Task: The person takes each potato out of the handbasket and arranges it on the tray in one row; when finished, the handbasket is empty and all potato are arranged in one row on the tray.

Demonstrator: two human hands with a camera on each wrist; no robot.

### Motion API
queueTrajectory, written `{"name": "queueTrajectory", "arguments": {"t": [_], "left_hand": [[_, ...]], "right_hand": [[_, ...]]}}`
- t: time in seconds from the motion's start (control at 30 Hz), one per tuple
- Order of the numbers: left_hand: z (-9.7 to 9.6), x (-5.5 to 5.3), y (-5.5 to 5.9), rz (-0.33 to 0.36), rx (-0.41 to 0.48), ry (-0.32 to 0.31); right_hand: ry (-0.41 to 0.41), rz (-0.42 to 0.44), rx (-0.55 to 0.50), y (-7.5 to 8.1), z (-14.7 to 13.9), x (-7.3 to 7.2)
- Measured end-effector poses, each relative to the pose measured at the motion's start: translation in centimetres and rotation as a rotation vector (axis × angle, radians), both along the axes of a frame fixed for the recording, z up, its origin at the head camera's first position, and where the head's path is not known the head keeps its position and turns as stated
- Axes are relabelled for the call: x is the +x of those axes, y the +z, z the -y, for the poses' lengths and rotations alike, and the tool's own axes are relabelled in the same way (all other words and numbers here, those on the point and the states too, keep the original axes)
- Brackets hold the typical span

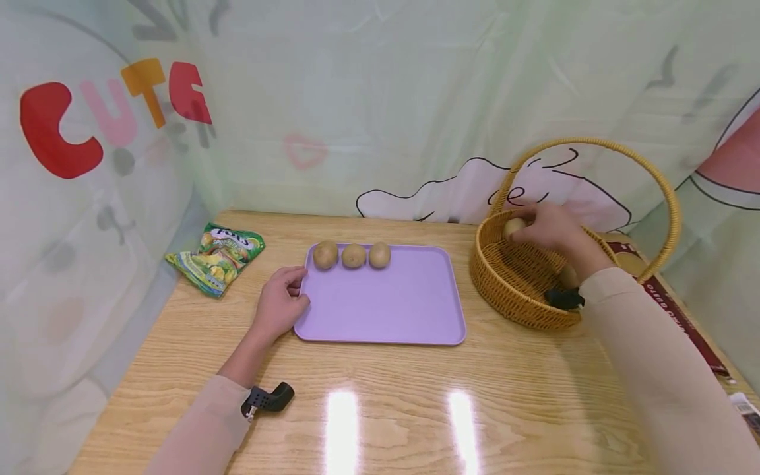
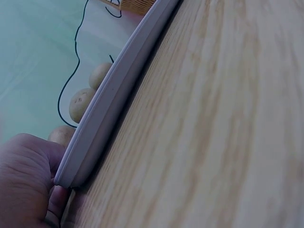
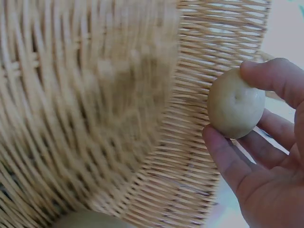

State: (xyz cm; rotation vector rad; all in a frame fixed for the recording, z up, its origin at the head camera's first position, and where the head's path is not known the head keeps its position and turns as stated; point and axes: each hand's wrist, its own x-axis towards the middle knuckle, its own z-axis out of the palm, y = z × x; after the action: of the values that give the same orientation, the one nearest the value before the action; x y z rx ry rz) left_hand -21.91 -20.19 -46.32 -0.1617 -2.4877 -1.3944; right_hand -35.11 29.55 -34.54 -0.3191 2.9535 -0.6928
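Inside the wicker basket, near its left rim, my right hand holds a potato between thumb and fingertips. A second potato lies lower in the basket, partly covered by my wrist. My left hand pinches the left edge of a lilac tray, thumb at the rim and fingers beneath, as the left wrist view shows. Three potatoes stand in a row along the tray's back edge: one at the left corner, a middle one and a right one.
A green candy bag lies on the wooden table left of the tray. The basket's tall handle arches over my right forearm. Behind the basket on the right lies a dark red box. A printed curtain hangs along the table's back.
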Motion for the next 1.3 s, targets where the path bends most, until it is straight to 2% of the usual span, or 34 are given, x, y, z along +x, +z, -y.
{"name": "queueTrajectory", "arguments": {"t": [0.13,0.3,0.5,0.63,0.8,1.13,1.3], "left_hand": [[0.0,-0.1,0.1,-0.003,-0.005,0.001],[0.1,-0.1,0.4,-0.004,-0.006,0.001],[0.2,0.1,0.2,0.002,-0.008,-0.003],[0.1,0.2,-0.1,0.005,0.001,-0.006],[-0.1,0.1,-0.2,-0.010,0.009,-0.008],[-0.1,0.2,-0.3,-0.004,0.010,0.001],[-0.1,0.1,-0.3,-0.013,0.030,-0.009]], "right_hand": [[0.009,-0.013,-0.062,1.8,0.8,1.1],[0.043,-0.054,-0.072,3.7,2.8,2.8],[0.124,-0.101,-0.082,4.3,6.3,4.1],[0.161,-0.085,-0.122,3.8,8.6,4.6],[0.201,-0.087,-0.154,2.5,10.9,4.6],[0.328,-0.101,-0.151,-0.9,14.2,3.1],[0.324,-0.100,-0.120,-2.4,15.7,2.6]]}}
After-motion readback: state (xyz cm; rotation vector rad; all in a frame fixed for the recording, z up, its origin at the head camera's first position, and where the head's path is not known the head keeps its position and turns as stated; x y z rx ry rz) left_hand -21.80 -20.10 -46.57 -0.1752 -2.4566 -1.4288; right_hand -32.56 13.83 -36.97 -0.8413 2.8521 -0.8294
